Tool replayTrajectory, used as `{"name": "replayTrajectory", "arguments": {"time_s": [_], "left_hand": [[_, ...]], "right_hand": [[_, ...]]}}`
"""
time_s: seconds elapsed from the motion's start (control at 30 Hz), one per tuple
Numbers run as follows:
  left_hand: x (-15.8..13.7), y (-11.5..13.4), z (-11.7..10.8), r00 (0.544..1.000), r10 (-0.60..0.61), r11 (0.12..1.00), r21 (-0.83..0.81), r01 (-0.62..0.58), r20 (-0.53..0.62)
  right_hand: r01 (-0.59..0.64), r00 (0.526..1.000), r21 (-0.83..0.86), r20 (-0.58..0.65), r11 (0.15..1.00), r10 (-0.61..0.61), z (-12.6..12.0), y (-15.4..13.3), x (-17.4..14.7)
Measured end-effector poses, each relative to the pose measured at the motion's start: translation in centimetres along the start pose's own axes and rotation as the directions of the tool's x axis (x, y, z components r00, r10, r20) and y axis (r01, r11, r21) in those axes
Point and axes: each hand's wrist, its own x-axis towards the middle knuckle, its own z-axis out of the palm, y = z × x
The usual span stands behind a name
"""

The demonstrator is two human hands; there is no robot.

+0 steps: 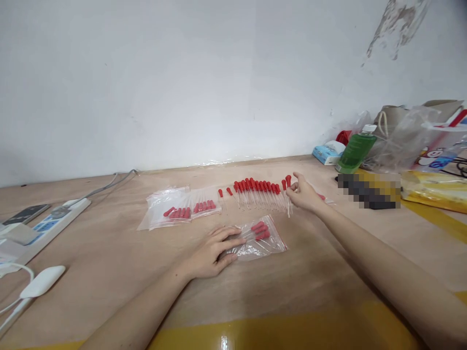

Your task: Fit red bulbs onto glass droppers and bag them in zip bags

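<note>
A row of several red-capped glass droppers (pixel 257 191) lies on the wooden table (pixel 109 253). My right hand (pixel 303 194) reaches to the row's right end and pinches one dropper (pixel 288 194) between its fingertips. My left hand (pixel 213 252) lies flat on the near edge of a clear zip bag (pixel 260 238) that holds a few droppers with red caps. Two filled zip bags (pixel 182 210) lie further left, side by side.
A white power strip (pixel 54 221) with a phone (pixel 27 214) and cables sits at the left, and a white charger (pixel 42 282) lies nearer. A green bottle (pixel 355 150), tissue pack, plastic bags and a yellow packet (pixel 434 189) crowd the right back. Yellow tape runs along the near edge.
</note>
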Motion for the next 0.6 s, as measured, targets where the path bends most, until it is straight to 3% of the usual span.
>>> {"name": "replayTrajectory", "arguments": {"time_s": [0.03,0.1,0.23,0.33,0.43,0.6], "left_hand": [[0.0,0.0,0.0,1.000,0.003,1.000,-0.002,-0.003,-0.002],[0.0,0.0,0.0,1.000,0.010,1.000,-0.008,-0.010,-0.006],[0.1,0.1,-0.1,1.000,0.011,1.000,-0.011,-0.011,-0.012],[0.1,0.1,-0.1,1.000,0.014,1.000,-0.013,-0.014,-0.017],[0.1,0.2,-0.1,1.000,0.011,1.000,-0.024,-0.012,-0.019],[0.2,0.3,-0.2,1.000,-0.008,1.000,-0.028,0.008,-0.009]], "right_hand": [[-0.012,1.000,0.209,0.005,0.978,0.011,0.2,0.1,-0.9],[-0.063,0.998,0.465,0.040,0.883,0.050,0.6,0.4,-2.3],[-0.184,0.976,0.687,0.046,0.703,0.211,1.3,1.0,-3.3],[-0.192,0.965,0.799,0.050,0.570,0.256,1.5,1.3,-3.5],[-0.152,0.979,0.826,0.050,0.543,0.198,1.8,1.4,-4.2],[-0.082,0.992,0.801,0.006,0.592,0.128,2.4,0.7,-5.8]]}}
